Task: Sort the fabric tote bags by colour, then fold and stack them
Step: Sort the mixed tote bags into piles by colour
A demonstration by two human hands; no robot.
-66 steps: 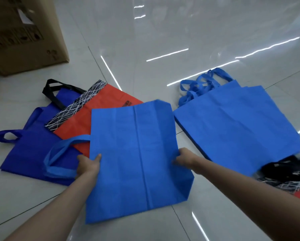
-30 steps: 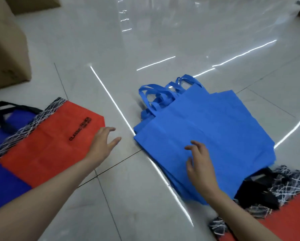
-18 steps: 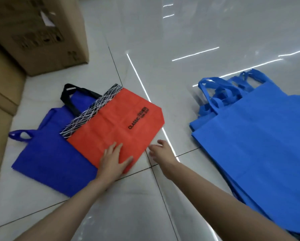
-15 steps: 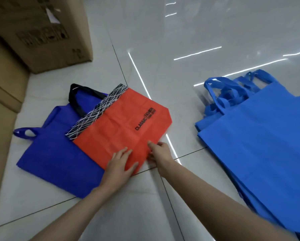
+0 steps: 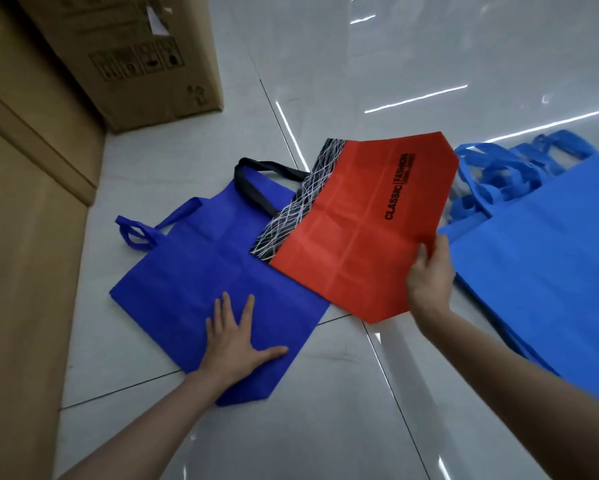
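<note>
Leftmost, cardboard boxes [image 5: 125,57] stand against the edge of the tiled floor [image 5: 326,427]. Next to them the dark blue tote bag [image 5: 215,282] lies flat on the floor, and the left hand [image 5: 237,341] rests on its near part, palm down with fingers spread wide, holding nothing; this looks like a way to pin the bag so it does not drag along when the one above it comes away. Further right, the red tote bag [image 5: 357,230], with its black-and-white patterned band and black handle, is tilted up off the floor, its far end still overlapping the dark blue bag. The right hand [image 5: 429,271] pinches its near right edge, closed on the fabric, most likely to carry it off to a pile of its own colour. At the far right sits the stack of light blue tote bags [image 5: 547,254], handles bunched at the far end.

Half a second ago both hands were at the red bag's near edge while it lay flat. Since then the left hand has shifted onto the dark blue bag, and the right has lifted the red bag towards the right.
</note>
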